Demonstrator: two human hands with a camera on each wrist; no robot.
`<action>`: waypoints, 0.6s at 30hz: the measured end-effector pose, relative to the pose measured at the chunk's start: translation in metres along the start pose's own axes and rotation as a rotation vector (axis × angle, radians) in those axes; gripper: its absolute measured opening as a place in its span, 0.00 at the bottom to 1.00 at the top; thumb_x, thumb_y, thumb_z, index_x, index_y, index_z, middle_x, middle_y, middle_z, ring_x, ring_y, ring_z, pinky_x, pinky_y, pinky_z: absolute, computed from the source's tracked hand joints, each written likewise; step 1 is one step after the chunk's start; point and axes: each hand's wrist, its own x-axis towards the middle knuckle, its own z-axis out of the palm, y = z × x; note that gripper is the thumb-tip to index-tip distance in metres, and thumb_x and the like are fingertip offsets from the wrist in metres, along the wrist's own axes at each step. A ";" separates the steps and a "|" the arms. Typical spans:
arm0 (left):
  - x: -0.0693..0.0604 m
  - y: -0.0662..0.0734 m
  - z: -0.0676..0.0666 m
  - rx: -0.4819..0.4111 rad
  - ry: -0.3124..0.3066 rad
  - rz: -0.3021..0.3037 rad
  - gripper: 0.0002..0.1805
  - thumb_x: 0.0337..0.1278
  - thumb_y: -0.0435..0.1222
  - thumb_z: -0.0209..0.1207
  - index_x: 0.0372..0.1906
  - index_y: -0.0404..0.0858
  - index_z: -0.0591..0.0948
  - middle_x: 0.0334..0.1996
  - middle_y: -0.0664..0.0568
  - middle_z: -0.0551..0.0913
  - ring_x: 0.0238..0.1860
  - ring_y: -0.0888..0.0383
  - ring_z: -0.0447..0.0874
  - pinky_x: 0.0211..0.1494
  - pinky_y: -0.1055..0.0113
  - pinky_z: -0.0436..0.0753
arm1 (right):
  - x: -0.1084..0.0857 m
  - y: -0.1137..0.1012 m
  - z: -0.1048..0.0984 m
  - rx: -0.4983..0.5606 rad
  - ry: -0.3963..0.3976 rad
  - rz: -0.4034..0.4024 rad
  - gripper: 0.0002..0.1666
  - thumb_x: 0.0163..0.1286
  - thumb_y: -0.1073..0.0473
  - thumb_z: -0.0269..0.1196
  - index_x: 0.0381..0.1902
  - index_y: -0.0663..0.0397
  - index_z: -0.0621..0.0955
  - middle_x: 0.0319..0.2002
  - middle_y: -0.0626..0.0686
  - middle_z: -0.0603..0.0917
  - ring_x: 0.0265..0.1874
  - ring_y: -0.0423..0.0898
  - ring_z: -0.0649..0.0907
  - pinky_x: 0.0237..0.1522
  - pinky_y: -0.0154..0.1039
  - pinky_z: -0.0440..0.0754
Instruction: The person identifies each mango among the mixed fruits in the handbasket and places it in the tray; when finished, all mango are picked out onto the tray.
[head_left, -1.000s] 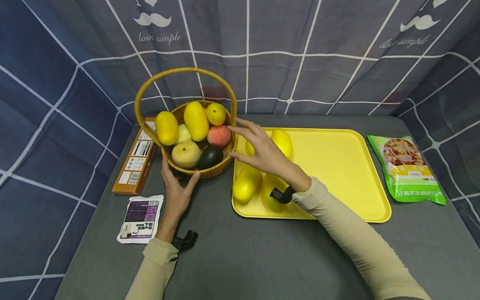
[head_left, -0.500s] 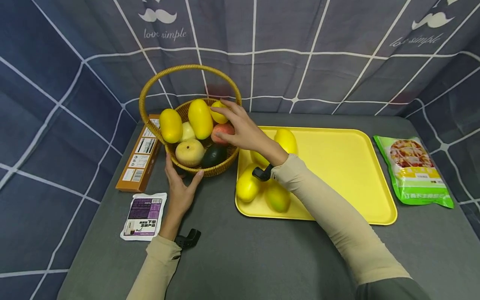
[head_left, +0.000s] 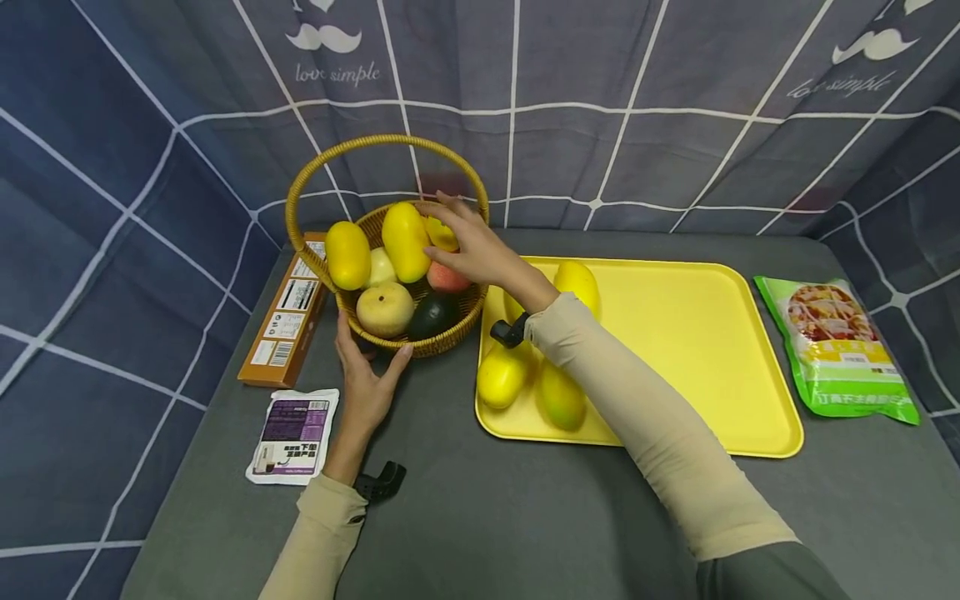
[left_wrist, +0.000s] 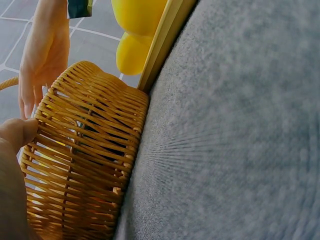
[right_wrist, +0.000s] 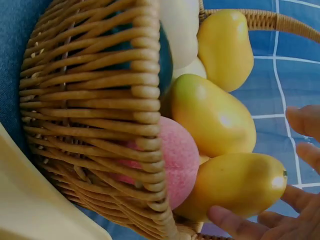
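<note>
In the head view, a wicker basket [head_left: 450,340] with a tall handle holds yellow mangoes [head_left: 405,242], a peach [head_left: 447,277], a pale round fruit [head_left: 385,310] and a dark green avocado [head_left: 433,317]. My left hand [head_left: 367,392] rests against the basket's near left side, fingers along the wall, thumb touching near the rim. My right hand [head_left: 480,246] reaches over the basket's right rim. Its fingers are spread about the rightmost mango [right_wrist: 235,187], with one digit touching it in the right wrist view; I see no firm grip.
Right of the basket lies a yellow tray [head_left: 675,350] with several mangoes [head_left: 561,396] at its left end. A brown box [head_left: 281,333] and a white-and-purple packet [head_left: 294,437] lie left. A green food bag [head_left: 836,346] lies far right. A grid-patterned curtain hangs behind.
My right hand has moved left from beside the basket's rim to over the rightmost mango. The left hand keeps its place at the basket. The view has shifted slightly.
</note>
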 end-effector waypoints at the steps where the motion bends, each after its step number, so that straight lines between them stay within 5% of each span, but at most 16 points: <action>1: 0.000 0.000 0.000 0.000 -0.001 -0.003 0.54 0.57 0.30 0.64 0.77 0.29 0.39 0.75 0.33 0.42 0.73 0.40 0.49 0.61 0.41 0.66 | 0.000 0.001 0.001 -0.006 -0.005 0.004 0.36 0.71 0.51 0.61 0.74 0.49 0.65 0.77 0.57 0.54 0.76 0.55 0.54 0.73 0.53 0.58; 12: 0.000 0.001 0.002 0.014 0.003 0.015 0.54 0.56 0.28 0.64 0.76 0.28 0.39 0.75 0.31 0.43 0.73 0.39 0.50 0.60 0.40 0.66 | -0.010 0.006 0.004 -0.064 0.086 -0.035 0.30 0.68 0.55 0.64 0.66 0.55 0.73 0.69 0.58 0.64 0.67 0.51 0.68 0.66 0.43 0.68; 18: -0.001 0.001 0.001 0.004 0.000 0.007 0.54 0.56 0.29 0.64 0.77 0.29 0.39 0.75 0.32 0.42 0.73 0.39 0.49 0.60 0.41 0.65 | -0.007 0.007 0.005 -0.089 0.045 -0.039 0.31 0.69 0.54 0.62 0.68 0.52 0.72 0.67 0.58 0.62 0.63 0.54 0.67 0.62 0.44 0.69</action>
